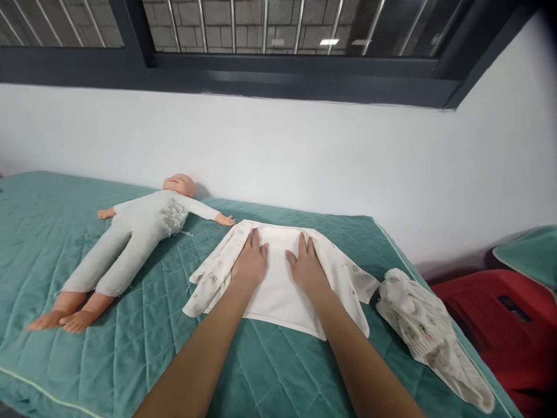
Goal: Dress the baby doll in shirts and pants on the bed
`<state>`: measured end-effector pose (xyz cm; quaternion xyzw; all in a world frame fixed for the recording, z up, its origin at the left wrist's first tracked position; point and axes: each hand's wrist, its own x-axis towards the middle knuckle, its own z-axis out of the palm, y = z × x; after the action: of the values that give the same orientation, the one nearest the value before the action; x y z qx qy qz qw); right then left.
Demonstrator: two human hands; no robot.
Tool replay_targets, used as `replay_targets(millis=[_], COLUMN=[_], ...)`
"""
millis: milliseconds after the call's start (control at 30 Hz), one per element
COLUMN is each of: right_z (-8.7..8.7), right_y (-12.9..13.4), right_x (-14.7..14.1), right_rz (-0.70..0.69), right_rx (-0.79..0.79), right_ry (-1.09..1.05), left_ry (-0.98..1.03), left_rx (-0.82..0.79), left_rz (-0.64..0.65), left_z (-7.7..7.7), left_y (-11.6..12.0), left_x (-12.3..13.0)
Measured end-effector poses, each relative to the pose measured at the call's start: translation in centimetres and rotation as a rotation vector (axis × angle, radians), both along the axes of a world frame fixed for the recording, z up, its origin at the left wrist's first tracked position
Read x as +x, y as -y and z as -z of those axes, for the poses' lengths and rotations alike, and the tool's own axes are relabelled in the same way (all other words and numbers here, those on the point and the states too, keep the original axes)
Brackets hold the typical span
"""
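Observation:
A small white baby shirt [278,290] with a faint print lies spread on the green quilted cover, its front opened to either side. My left hand [251,260] rests on its left part, fingers stretched forward near the top edge. On the right part lies my right hand [308,266], fingers apart and pointing away from me. Neither hand grips the cloth. To the left, a baby doll [145,217] with a pale cloth body lies on its back; one of its hands almost meets the shirt's upper left corner.
The green quilted cover [148,348] reaches back to a white wall [304,157] below a dark window frame [278,78]. A crumpled printed baby garment [420,316] lies at the right edge. Beyond that edge is a red plastic piece [491,319], perhaps a chair.

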<state>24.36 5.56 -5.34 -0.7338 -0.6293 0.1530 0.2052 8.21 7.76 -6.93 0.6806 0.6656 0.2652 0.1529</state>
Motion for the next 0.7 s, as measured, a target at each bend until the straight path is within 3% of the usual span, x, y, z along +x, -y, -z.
replay_targets(millis=[133, 400, 700], right_z=[0.0, 0.3, 0.8], right_y=[0.0, 0.1, -0.8], right_x=[0.1, 0.3, 0.1], right_rz=[0.007, -0.011, 0.009], right_rx=[-0.054, 0.040, -0.019], right_ry=[-0.002, 0.014, 0.089], left_ry=[-0.006, -0.044, -0.188], left_rx=[-0.054, -0.025, 0.000], left_rz=[-0.021, -0.094, -0.029], left_z=[-0.2, -0.4, 0.4], left_y=[-0.5, -1.2, -1.9], left_x=[0.2, 0.1, 0.5])
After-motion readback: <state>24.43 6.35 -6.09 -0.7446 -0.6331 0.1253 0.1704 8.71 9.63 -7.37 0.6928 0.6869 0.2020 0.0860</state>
